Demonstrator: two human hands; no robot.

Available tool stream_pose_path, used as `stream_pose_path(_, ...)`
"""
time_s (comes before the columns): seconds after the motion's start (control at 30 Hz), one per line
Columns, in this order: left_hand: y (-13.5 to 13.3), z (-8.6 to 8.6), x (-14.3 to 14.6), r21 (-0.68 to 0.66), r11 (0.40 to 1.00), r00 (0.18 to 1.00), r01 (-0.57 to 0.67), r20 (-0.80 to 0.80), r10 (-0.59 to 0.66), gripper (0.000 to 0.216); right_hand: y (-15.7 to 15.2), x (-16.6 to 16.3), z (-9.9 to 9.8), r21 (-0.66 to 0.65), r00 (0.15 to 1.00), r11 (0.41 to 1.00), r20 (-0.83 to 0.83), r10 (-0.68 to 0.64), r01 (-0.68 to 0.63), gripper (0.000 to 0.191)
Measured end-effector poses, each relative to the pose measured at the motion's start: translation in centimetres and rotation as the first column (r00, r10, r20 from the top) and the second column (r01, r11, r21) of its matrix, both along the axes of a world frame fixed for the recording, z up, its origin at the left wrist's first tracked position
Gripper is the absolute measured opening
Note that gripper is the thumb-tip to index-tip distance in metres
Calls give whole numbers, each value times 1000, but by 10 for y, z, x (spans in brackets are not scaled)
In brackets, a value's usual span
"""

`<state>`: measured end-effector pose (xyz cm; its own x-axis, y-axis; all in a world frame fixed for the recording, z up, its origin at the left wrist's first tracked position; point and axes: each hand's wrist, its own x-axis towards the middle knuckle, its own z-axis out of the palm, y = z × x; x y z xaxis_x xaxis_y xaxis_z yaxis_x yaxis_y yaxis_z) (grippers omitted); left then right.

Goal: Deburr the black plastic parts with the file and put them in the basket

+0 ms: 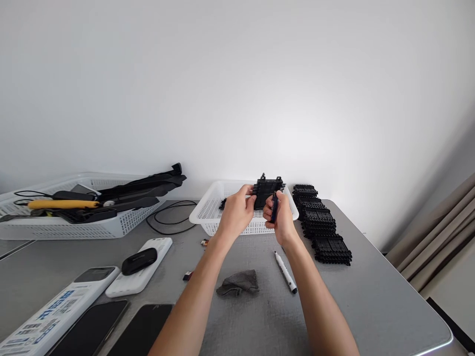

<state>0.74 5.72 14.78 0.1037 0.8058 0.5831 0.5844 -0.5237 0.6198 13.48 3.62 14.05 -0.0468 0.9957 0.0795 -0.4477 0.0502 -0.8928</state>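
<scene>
The left hand (237,210) pinched a black plastic part (267,187) at its left edge, thumb against fingers, holding it raised above the white basket (260,227) with its broad face turned toward the wearer. That edge grip probably served to leave the middle and the right side uncovered. The right hand (282,215) was curled around a slim dark blue tool (274,207), thumb near its upper end, at the part's lower right corner; whether the tool touched the plastic was hard to tell, since the fingers hid much of it. The two hands stood close together but apart, one at each side of the part.

The stacks of black parts (324,220) ran in a row just right of the basket, apparently set there to be within easy reach and clear of the forearms. The grey cloth (238,284) and the white marker (285,273) lay between the forearms, the marker near the right one.

Open room was greatest on the right, where the table (386,301) showed bare surface from the forearm to its rounded front corner. Behind, the wall (237,89) rose close to the basket, limiting reach beyond it. On the left, the white power bank (154,262) and the dark phones (91,329) crowded the surface, leaving that forearm less space for sideways movement.
</scene>
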Motion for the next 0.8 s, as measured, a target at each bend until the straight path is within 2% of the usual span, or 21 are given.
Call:
stream_pose_path(0.13,1,0,0,23,999,999,44,-6,-44,25,-2,-2,2,-37,994,994,-42,104,-106,34)
stream_pose_path(0.27,1,0,1,41,996,997,78,-15,-77,24,-2,0,3,-58,987,986,-51,153,-156,30)
stream_pose_path(0.8,-1,-1,4,68,992,994,109,-31,-107,25,0,7,4,-34,981,992,-158,117,-123,25)
